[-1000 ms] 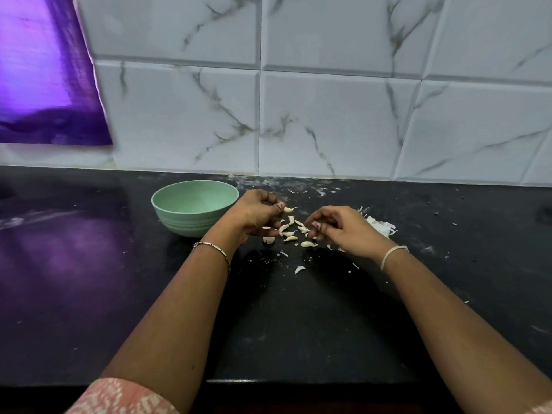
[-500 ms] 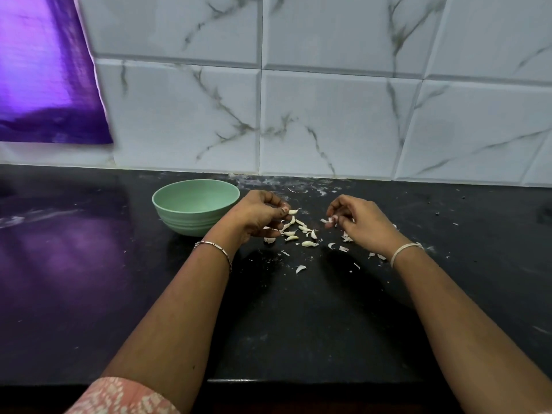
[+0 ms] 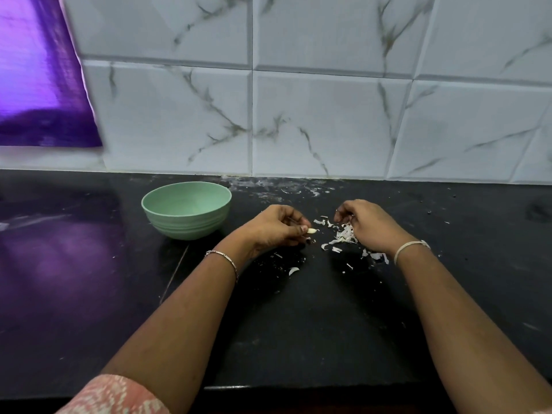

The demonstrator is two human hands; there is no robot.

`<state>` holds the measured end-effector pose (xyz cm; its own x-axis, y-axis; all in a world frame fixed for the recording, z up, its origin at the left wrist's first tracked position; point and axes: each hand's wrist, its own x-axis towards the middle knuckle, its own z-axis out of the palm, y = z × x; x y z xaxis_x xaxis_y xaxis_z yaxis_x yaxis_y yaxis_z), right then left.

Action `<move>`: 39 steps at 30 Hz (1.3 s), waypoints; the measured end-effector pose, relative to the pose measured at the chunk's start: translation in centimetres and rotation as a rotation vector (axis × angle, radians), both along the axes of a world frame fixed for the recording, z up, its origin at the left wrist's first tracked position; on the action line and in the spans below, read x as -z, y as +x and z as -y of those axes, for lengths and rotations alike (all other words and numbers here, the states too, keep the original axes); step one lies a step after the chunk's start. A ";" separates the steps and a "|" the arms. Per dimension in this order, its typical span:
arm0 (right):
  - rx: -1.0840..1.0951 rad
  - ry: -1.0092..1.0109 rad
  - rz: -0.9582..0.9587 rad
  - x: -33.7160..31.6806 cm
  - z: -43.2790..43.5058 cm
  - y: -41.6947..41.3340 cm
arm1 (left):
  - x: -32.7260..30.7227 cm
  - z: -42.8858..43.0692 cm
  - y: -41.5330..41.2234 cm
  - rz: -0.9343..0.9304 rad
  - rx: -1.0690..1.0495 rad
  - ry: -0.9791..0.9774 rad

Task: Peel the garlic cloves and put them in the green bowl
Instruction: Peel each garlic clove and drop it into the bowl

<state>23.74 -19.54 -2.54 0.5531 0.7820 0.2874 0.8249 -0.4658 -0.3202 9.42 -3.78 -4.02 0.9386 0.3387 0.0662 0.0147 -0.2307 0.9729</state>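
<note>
Garlic clove point(image 3: 311, 230), small, pale and smooth, is seen pinched at the tips of the thumb and fingers point(image 3: 303, 228) of the left hand point(image 3: 277, 227), low over the black worktop point(image 3: 298, 324) and near the right side of the green bowl point(image 3: 186, 222). The left hand is curled inward. The right hand point(image 3: 369, 225) is arched close by, its fingers bent down over a heap of white papery skins point(image 3: 345, 236); whether anything is gripped there cannot be told.
</note>
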 end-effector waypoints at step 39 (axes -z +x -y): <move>-0.319 -0.258 -0.267 -2.5 -1.7 -3.8 | 0.5 -2.0 -0.4 -0.003 -0.261 0.115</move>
<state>19.96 -17.83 -0.06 0.3025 0.9514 -0.0572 0.8440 -0.2953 -0.4478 9.07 -1.77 -4.54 0.8205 0.5598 0.1157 0.0908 -0.3274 0.9405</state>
